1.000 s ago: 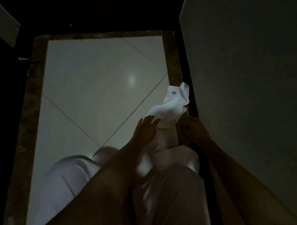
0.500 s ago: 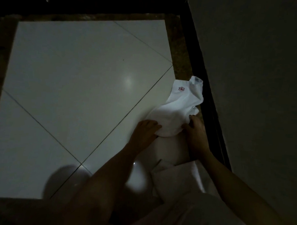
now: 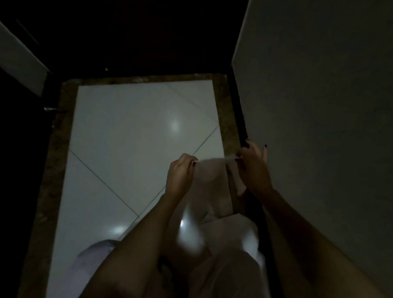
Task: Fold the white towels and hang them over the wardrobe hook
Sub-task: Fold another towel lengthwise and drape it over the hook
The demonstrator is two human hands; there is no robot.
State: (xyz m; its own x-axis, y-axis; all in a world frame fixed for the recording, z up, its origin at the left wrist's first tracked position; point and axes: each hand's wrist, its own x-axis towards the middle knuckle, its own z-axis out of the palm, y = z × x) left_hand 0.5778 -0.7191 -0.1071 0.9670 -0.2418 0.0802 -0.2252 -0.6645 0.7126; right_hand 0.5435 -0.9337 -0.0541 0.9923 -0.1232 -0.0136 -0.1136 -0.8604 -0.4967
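A small white towel (image 3: 212, 185) hangs stretched between my two hands above the floor, its top edge taut and the rest dropping toward my lap. At the towel's upper left corner my left hand (image 3: 181, 170) pinches the cloth. My right hand (image 3: 253, 164) grips the upper right corner, close to the dark edge of the wardrobe panel (image 3: 240, 128). The scene is dim. No hook is in view.
Glossy white floor tiles (image 3: 136, 135) with a brown stone border (image 3: 54, 166) lie below. A pale wardrobe door or wall (image 3: 326, 108) fills the right side. Another pale panel (image 3: 18, 55) is at the upper left. My light-clothed knees (image 3: 227, 272) are at the bottom.
The towel lay bunched on the floor by the dark edge with both hands on it. Now both hands have lifted it and pulled its top edge straight.
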